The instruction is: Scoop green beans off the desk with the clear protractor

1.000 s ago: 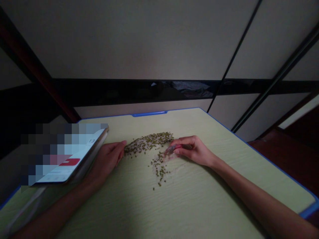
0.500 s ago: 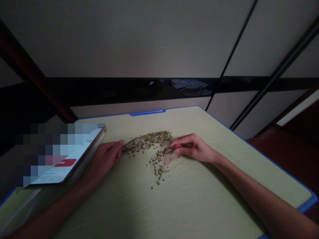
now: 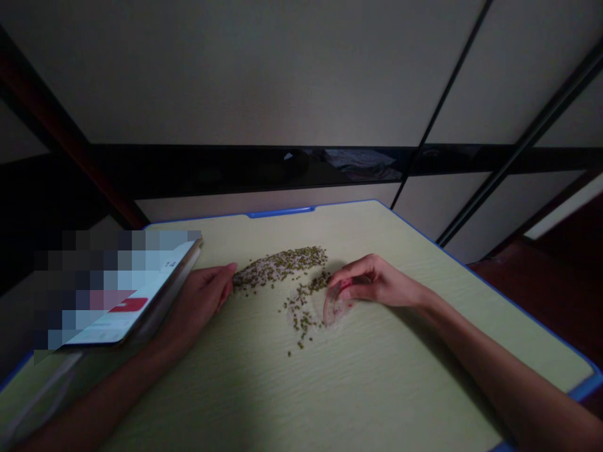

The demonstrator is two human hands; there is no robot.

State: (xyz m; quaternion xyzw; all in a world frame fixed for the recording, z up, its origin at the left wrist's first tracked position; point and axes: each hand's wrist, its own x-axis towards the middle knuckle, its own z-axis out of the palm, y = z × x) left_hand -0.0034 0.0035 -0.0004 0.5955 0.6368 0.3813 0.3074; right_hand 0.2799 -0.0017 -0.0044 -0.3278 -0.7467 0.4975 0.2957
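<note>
Small green beans, mung beans by their look, lie mixed with pale grains in a long pile [image 3: 282, 263]. A looser scatter of green beans [image 3: 302, 311] lies nearer me. My left hand [image 3: 207, 292] rests at the pile's left end with its fingers curled in. What those fingers hold, if anything, is hidden. Right of the scatter, my right hand [image 3: 370, 282] pinches a clear plastic piece [image 3: 332, 307] with a curved edge and a pinkish tint, low over the table. Its full shape is hard to make out.
A tablet-like device with a lit screen [image 3: 127, 304], partly blurred out, stands left of my left forearm. A pale strap or cable [image 3: 51, 383] runs below it. The light table [image 3: 377, 389] has a blue edge. Pale cabinet panels [image 3: 264, 75] rise behind it.
My right hand has moved slightly right with the clear plastic piece, showing more beans beside it. My left hand stays by the pile's end. The whole view has shifted a little.
</note>
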